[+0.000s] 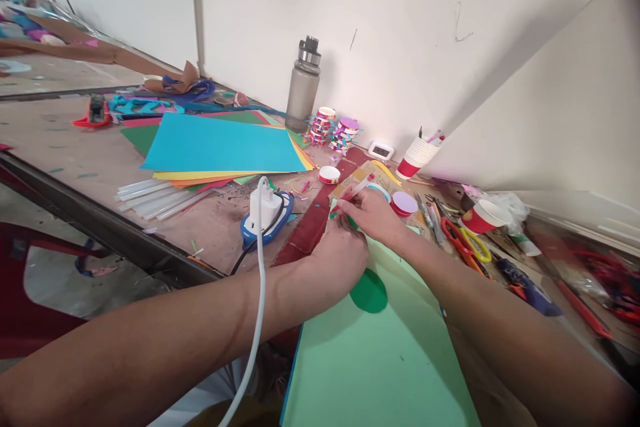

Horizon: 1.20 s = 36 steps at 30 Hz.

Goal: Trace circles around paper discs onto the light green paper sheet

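My right hand (pixel 373 213) is closed around a pen (pixel 359 185) with a clear barrel and a red end, tilted over the far end of a pale green paper sheet (pixel 370 360). Close against it, my left hand (pixel 345 247) is curled with its fingers bent down at the sheet's far edge. Bits of green show between the two hands, but what the left fingers grip is hidden. Nearer to me, a dark green paper circle (pixel 369 291) lies flat on the sheet, beside my left wrist.
Left of my hands stand a white charger on a blue power strip (pixel 269 220) and a stack of coloured paper (pixel 225 143). A white cable (pixel 257 320) crosses my left forearm. Beyond are a bottle (pixel 303 87) and paper cups (pixel 419 157); scissors (pixel 460 240) lie right.
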Available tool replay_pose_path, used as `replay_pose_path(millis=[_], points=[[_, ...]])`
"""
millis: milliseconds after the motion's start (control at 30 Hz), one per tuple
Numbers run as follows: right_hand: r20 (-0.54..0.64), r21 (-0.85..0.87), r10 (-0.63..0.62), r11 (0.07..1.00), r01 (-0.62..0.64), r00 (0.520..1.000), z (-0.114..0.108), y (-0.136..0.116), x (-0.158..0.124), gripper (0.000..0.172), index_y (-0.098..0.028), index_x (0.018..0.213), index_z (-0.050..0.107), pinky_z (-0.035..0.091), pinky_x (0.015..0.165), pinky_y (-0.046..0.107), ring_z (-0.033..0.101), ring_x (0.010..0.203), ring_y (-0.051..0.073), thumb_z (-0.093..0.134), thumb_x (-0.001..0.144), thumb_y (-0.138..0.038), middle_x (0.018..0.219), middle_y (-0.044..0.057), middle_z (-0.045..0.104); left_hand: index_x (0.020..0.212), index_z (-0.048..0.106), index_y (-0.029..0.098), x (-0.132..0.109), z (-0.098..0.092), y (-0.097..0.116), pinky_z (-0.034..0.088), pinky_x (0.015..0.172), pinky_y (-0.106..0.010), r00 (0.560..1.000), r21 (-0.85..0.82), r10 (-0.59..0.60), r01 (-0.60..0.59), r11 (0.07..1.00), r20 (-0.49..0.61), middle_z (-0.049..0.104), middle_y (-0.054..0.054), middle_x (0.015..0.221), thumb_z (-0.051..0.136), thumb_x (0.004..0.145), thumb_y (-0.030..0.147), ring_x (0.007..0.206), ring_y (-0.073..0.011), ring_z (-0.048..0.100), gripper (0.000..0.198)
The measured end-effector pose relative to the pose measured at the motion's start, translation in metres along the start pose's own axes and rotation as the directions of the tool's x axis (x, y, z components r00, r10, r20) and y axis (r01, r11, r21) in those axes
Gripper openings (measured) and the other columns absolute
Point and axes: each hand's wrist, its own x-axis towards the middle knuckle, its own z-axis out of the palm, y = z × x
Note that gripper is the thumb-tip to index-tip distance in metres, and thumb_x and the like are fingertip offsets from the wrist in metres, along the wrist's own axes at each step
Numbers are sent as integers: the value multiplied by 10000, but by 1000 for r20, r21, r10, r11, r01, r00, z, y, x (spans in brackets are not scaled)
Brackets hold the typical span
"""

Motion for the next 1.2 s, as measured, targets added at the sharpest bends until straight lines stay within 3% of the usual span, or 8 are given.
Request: replay_pose_path(millis=[167, 400, 667, 900, 1200], points=[[-1, -13, -1, 1000, 1, 1000, 2, 2, 0, 95, -226, 760, 577, 522, 663, 312, 674, 679, 181, 556, 854, -230, 702, 20, 699, 939, 752, 63, 0, 1, 1, 502, 794, -427, 1000, -42, -20, 19, 999, -14, 734, -221, 944, 565, 793, -6, 876, -297, 689, 246], [0, -29, -1, 1000, 1, 1000, 3, -1, 0, 98, -226, 753, 575, 523, 665, 328, 677, 687, 195, 553, 848, -222, 696, 24, 700, 1074, 728, 9, -1, -7, 2, 510, 834, -455, 999, 79, -41, 42, 996, -18, 692, -287, 1124, 578, 788, 33, 1022, -361, 675, 324], [-12, -63, -19, 998, 18, 1000, 3, -3, 0, 98, -227, 759, 585, 510, 668, 327, 679, 703, 200, 556, 852, -216, 702, 25, 707, 1017, 752, 57, 0, 0, 2, 523, 771, -459, 1000, 39, -24, 24, 999, 6, 715, -261, 1073, 566, 791, 26, 966, -359, 689, 294], [-38, -124, -45, 992, 40, 998, 6, -3, 1, 79, -229, 788, 588, 496, 675, 333, 673, 697, 204, 558, 861, -228, 698, 27, 705, 1008, 747, 39, -4, 1, 2, 514, 852, -522, 999, 122, -3, 8, 993, -38, 718, -270, 1051, 593, 783, 68, 986, -386, 687, 275], [-34, -123, -49, 991, 45, 998, 5, -5, 0, 101, -229, 765, 596, 498, 673, 332, 672, 703, 204, 556, 857, -233, 699, 26, 701, 1052, 733, 20, -1, 0, 2, 523, 850, -525, 999, 103, -12, 15, 995, -33, 701, -289, 1088, 549, 804, 45, 1039, -397, 672, 309]])
